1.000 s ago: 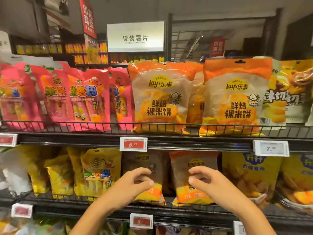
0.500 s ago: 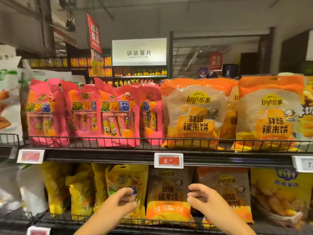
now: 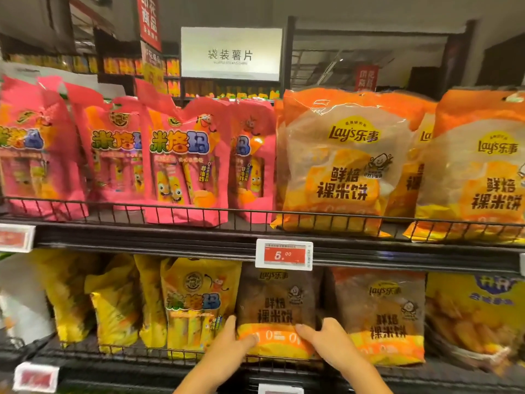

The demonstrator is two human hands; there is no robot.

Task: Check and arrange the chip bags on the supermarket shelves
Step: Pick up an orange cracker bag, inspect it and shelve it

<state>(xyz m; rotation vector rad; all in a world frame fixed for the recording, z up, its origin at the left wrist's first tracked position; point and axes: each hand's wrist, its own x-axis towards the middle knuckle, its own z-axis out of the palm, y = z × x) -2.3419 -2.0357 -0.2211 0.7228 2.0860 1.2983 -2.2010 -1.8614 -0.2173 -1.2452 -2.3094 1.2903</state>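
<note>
Head view: left hand [image 3: 227,346] and right hand [image 3: 326,341] grip brown chip bag [image 3: 277,302] between their fingers [image 3: 305,331], lower shelf [image 3: 142,362].

White aisle sign [image 3: 231,54] above shelving; red price tag [image 3: 284,255] on rail; red banner [image 3: 148,19] upper left.

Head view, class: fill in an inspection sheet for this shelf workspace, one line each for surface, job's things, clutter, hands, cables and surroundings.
Surface: two black wire-fronted shelves, upper shelf and lower shelf.
Job's things: brown-and-orange Lay's bag on the lower shelf, upright; pink bags and orange Lay's bags above; yellow bags beside it.
Clutter: nothing seen.
Hands: left hand and right hand grip the brown-and-orange bag's bottom corners.
Cables: nothing seen.
Surroundings: red price tag reading 5.00; white aisle sign behind.
</note>
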